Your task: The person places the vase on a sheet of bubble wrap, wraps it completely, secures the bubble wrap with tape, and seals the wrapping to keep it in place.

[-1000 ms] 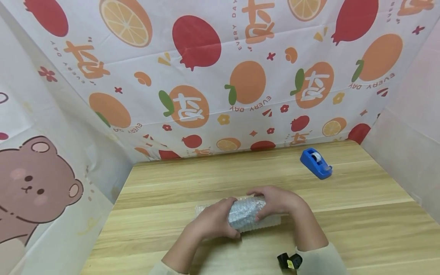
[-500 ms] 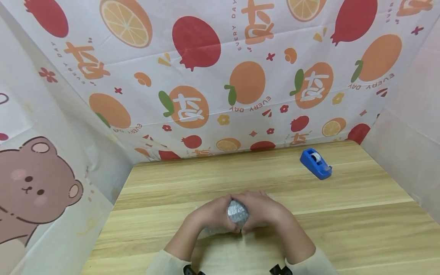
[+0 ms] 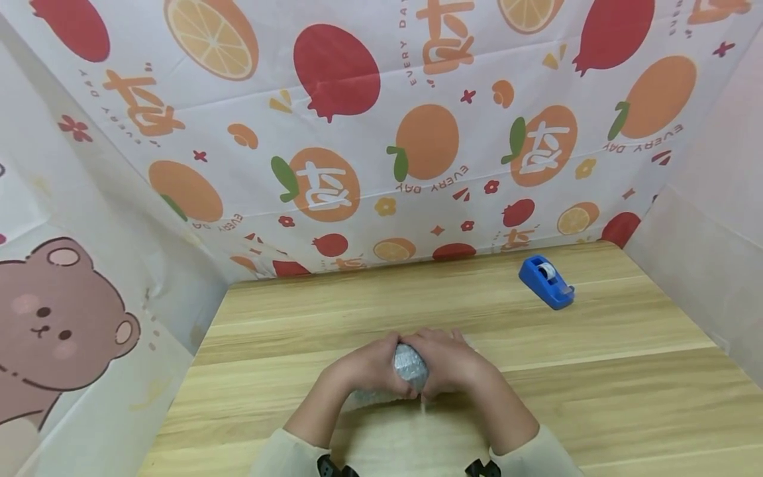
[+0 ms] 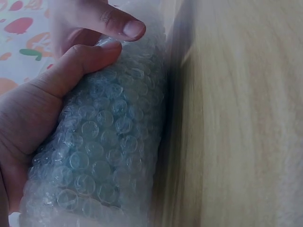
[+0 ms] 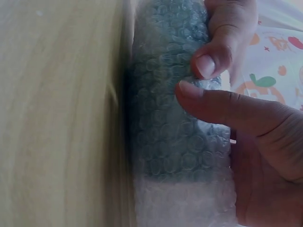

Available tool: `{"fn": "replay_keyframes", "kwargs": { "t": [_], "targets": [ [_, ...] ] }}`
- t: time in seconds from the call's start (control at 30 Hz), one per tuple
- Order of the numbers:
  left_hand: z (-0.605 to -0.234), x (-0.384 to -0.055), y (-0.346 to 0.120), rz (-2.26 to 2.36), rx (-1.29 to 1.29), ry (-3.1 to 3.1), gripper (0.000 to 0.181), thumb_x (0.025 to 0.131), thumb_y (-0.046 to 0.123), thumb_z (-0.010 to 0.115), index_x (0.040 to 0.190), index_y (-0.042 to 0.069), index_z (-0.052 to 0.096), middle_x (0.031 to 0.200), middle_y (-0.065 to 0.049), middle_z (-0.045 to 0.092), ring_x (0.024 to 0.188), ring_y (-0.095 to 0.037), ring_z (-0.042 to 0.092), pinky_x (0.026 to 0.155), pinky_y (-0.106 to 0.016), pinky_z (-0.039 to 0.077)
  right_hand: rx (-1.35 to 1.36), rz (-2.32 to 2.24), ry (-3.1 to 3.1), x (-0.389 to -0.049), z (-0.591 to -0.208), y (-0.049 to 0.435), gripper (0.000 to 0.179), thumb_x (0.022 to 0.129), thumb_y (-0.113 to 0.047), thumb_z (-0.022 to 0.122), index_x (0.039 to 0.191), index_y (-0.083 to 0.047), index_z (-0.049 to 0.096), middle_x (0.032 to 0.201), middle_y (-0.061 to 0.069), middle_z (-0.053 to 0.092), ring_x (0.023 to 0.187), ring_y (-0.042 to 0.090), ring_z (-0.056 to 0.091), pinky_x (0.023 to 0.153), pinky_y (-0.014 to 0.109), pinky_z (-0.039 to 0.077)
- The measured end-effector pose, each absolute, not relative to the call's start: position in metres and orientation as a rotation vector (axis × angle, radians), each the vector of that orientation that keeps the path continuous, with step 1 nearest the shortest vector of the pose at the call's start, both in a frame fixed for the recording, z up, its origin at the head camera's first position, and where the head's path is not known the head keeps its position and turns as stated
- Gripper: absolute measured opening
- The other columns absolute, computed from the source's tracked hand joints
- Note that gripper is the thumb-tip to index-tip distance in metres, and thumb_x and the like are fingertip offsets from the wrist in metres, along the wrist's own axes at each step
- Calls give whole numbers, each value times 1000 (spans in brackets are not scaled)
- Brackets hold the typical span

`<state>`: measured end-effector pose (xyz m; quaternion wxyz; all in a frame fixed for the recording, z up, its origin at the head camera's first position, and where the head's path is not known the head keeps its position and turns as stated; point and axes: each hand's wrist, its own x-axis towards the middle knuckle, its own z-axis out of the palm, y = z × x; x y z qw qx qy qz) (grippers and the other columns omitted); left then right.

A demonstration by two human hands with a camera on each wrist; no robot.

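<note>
Both hands hold a long bundle of bubble wrap (image 3: 410,364) low over the table, with something bluish showing through the layers. My left hand (image 3: 371,366) grips its left part, and my right hand (image 3: 448,363) grips the right part. Thumbs and fingers of the two hands nearly meet at the middle. Up close in the left wrist view, rows of bubbles cover the bundle (image 4: 104,142), and the left thumb presses on its side. In the right wrist view the right hand (image 5: 265,137) lays its thumb across the wrap, whose end (image 5: 184,203) is paler. The far fingers are mostly hidden.
A blue tape dispenser (image 3: 546,283) with a roll of clear tape stands at the back right of the wooden table (image 3: 286,318). Behind the table hangs a fruit-print cloth (image 3: 381,132); a bear-print cloth (image 3: 65,318) hangs at the left.
The right hand has moved left along the bundle until it meets the left hand at the middle. Over the last half second the hands have barely shifted.
</note>
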<state>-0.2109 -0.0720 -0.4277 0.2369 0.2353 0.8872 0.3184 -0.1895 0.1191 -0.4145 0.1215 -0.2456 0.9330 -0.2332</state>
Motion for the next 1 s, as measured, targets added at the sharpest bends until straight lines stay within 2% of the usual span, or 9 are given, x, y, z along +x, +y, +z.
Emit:
{"fn": "replay_keyframes", "kwargs": {
  "t": [0.43, 0.7, 1.0],
  "targets": [
    [-423, -215, -69, 803, 660, 2459, 75, 62, 45, 89, 120, 13, 53, 103, 6, 60, 90, -12, 59, 78, -32, 50, -694, -695, 2734, -192, -420, 118, 93, 59, -22, 93, 141, -20, 50, 135, 0, 56, 130, 27, 46, 109, 68, 23],
    [-423, -213, -73, 832, 625, 2449, 81, 63, 49, 87, 127, 14, 52, 105, 5, 61, 92, -13, 59, 79, -35, 50, -707, -700, 2739, -194, -423, 118, 88, 60, -26, 93, 137, -23, 52, 132, -3, 58, 125, 25, 49, 107, 66, 28],
    [-432, -219, -85, 894, 698, 2413, 83, 70, 58, 82, 134, 16, 50, 112, 8, 62, 97, -10, 60, 83, -33, 50, -724, -710, 2747, -195, -426, 114, 93, 56, -32, 96, 138, -27, 52, 128, -5, 59, 117, 22, 50, 103, 68, 29]
  ]
}}
